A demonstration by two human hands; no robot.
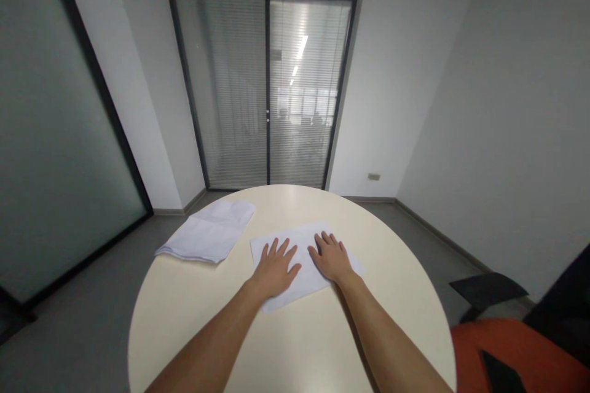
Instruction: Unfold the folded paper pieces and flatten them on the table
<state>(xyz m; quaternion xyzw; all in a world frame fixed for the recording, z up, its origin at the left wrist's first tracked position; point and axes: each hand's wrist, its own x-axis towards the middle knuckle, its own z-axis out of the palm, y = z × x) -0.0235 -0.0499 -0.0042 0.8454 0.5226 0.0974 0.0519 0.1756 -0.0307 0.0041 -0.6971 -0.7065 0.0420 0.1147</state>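
A white sheet, cloth or paper, [304, 287] lies flat near the middle of the round table. My left hand [275, 269] rests on its left part, palm down with the fingers spread. On the right part of the same sheet lies my right hand [330, 256], also palm down, its fingers apart. Neither hand grips anything. A larger folded white cloth [209, 230] sits at the table's left edge, apart from both hands, with its lower left corner at the rim.
The round cream table [391, 313] fills the lower middle. An orange chair [516, 347] with black armrests stands at the right, close to the table's edge. Glass doors with blinds [239, 92] are beyond the table, and a frosted glass panel [55, 123] is at the left.
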